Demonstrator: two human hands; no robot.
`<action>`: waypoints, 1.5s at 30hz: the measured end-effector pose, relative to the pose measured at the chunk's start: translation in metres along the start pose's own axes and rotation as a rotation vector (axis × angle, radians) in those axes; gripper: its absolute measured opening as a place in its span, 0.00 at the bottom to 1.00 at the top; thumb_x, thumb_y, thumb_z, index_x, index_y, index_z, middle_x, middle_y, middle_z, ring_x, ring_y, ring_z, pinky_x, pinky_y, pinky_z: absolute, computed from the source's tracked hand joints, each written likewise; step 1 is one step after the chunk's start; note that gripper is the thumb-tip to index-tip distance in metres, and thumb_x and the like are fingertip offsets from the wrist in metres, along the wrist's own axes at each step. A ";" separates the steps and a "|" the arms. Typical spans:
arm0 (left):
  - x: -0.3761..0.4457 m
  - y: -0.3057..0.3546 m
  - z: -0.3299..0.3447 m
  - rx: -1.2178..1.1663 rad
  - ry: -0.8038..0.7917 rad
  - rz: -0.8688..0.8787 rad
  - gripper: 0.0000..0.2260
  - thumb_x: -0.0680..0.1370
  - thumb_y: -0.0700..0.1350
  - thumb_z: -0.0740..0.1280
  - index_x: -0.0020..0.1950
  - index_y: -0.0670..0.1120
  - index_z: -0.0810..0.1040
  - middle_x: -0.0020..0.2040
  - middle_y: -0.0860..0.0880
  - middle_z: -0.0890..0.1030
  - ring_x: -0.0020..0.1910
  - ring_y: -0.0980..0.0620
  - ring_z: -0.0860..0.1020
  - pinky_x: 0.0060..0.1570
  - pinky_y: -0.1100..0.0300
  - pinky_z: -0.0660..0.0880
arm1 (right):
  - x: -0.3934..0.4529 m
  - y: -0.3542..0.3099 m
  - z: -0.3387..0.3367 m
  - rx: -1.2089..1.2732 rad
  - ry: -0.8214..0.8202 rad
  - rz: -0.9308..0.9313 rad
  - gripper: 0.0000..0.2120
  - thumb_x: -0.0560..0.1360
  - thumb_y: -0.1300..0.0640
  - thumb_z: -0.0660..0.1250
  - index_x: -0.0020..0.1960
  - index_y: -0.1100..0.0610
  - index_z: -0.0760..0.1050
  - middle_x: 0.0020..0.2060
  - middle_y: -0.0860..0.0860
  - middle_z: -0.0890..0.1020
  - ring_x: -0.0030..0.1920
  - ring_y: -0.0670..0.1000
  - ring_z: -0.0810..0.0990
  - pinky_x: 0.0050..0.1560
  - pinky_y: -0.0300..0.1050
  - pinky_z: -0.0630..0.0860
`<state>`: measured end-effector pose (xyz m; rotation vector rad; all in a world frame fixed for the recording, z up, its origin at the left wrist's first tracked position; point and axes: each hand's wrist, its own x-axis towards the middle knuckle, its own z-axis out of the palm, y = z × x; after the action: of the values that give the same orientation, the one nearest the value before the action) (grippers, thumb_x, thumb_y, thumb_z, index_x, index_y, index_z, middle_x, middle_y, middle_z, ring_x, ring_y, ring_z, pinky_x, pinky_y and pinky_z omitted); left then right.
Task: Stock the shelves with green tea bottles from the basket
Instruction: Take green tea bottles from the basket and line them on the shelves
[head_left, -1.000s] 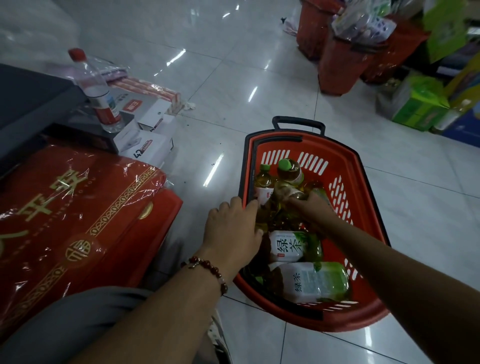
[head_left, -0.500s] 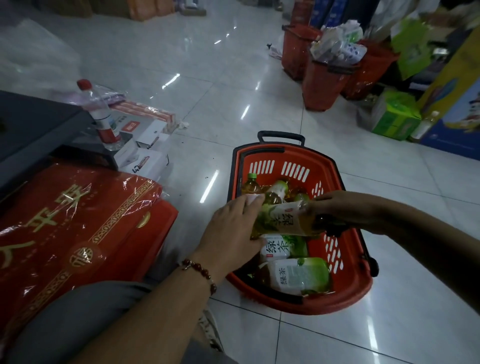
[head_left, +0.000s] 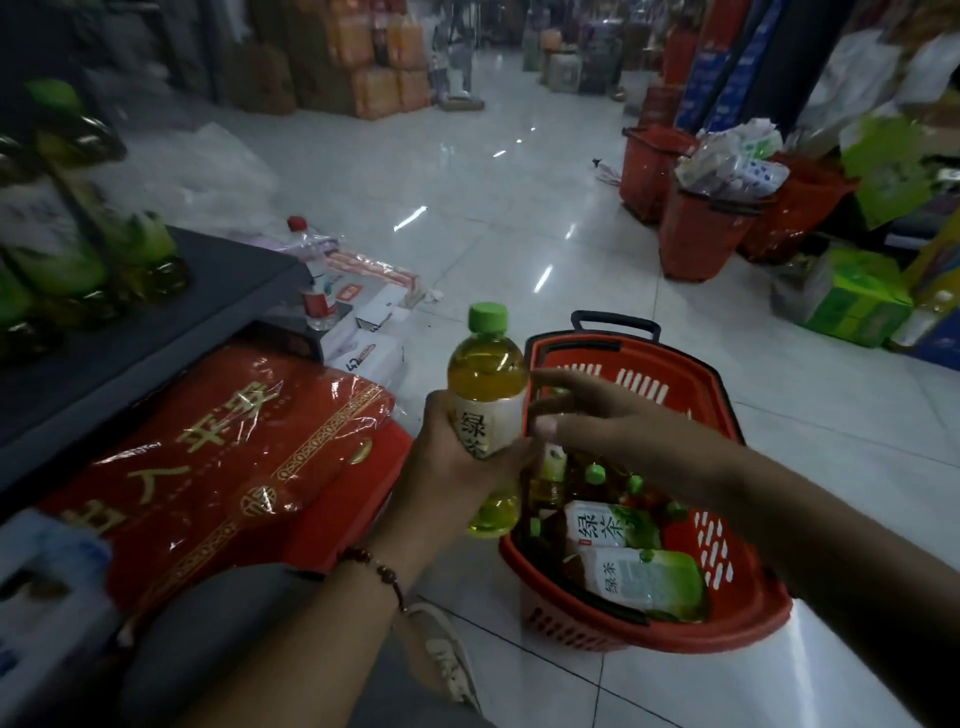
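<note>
Head view: a bottle (head_left: 486, 395) — lifted out of the basket (head_left: 748, 618) since a moment ago — is gripped upright by the left hand (head_left: 457, 467); the right hand (head_left: 597, 421) is loosened beside it — shelving is next.

Glossy tiled floor (head_left: 467, 197), slotted red plastic basket (head_left: 748, 613), clear plastic green tea bottle (head_left: 485, 384).

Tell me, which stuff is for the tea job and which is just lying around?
For the job:
green tea bottle in the left hand
red basket
shelf

Just lying around:
red gift box
water bottle
green cartons
</note>
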<state>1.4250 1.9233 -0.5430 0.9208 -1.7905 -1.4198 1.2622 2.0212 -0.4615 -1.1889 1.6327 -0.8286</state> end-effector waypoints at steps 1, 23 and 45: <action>-0.002 0.000 -0.005 -0.065 0.031 -0.029 0.35 0.61 0.59 0.80 0.62 0.59 0.68 0.50 0.57 0.81 0.49 0.60 0.81 0.41 0.63 0.79 | 0.003 0.003 0.014 -0.015 -0.024 -0.005 0.40 0.71 0.43 0.74 0.77 0.40 0.58 0.67 0.41 0.72 0.66 0.47 0.73 0.64 0.49 0.74; -0.169 0.030 -0.251 -0.136 0.423 -0.172 0.33 0.62 0.56 0.80 0.63 0.53 0.73 0.54 0.53 0.85 0.52 0.52 0.84 0.50 0.52 0.81 | 0.037 -0.083 0.271 0.140 -0.250 -0.402 0.28 0.67 0.56 0.78 0.62 0.45 0.69 0.53 0.50 0.83 0.53 0.51 0.84 0.54 0.55 0.82; -0.341 0.020 -0.425 0.112 1.295 0.010 0.24 0.73 0.43 0.76 0.63 0.53 0.69 0.54 0.60 0.80 0.48 0.70 0.79 0.41 0.74 0.75 | 0.045 -0.211 0.551 -0.119 -0.545 -0.928 0.28 0.69 0.63 0.74 0.65 0.47 0.75 0.55 0.47 0.79 0.56 0.41 0.77 0.54 0.33 0.74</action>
<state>1.9599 1.9977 -0.4684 1.4073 -0.8479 -0.4134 1.8441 1.9129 -0.4775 -2.0845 0.6474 -0.8362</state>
